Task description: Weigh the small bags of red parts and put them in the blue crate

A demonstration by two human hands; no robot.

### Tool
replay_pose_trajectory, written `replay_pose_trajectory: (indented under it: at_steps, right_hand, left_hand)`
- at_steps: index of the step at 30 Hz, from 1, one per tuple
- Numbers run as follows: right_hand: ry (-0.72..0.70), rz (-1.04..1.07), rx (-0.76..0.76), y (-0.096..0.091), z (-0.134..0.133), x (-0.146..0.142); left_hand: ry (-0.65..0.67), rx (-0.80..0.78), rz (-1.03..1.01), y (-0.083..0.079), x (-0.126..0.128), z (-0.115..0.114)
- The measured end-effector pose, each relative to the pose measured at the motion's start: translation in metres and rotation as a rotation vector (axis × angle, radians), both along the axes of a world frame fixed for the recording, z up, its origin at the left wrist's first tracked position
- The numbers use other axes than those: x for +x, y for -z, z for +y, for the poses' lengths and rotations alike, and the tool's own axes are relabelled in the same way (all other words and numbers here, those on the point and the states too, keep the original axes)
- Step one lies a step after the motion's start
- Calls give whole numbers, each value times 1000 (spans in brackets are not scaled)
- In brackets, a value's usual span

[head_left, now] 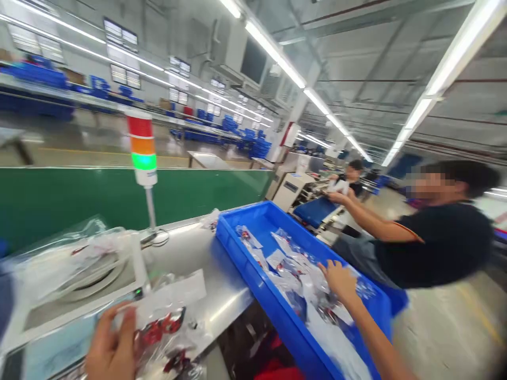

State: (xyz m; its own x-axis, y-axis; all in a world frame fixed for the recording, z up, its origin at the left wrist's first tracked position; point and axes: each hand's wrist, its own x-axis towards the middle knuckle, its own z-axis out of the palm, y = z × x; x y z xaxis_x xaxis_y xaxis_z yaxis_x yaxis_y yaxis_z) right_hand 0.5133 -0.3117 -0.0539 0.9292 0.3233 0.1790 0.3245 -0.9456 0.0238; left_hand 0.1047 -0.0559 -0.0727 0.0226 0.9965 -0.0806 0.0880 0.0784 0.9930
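Observation:
My left hand [111,343] grips a clear plastic bag [160,330] at the lower left; the bag holds red and dark parts and has a white label. My right hand [338,279] reaches out with fingers spread and rests on the sealed bags [287,264] heaped in a blue plastic crate [269,316]. Those bags hold small red and metal parts, and the crate's lower side is cut off by the frame. Another clear bag [67,269], with a pale coil inside, lies on the bench beyond my left hand.
The crate stands at the edge of a steel workbench [225,301]. A red, amber and green stack light [143,148] rises behind it, in front of a green panel [79,200]. A co-worker [435,248] in a dark shirt reaches across the right side, holding something white.

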Motion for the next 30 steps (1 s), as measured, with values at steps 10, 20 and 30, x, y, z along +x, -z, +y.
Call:
replay_pose_trajectory:
  at_steps: [10,20,30]
  right_hand:
    - [-738,1344,903,32,153,-246]
    - [-518,1175,1068,39,176,-216]
    - [-875,1005,1278,10,304,-224]
  left_hand:
    - [191,50,-192,7,-19,-12]
    - [-65,603,548,-60,-66,124]
    - [-91,462,697,-64,-45,218]
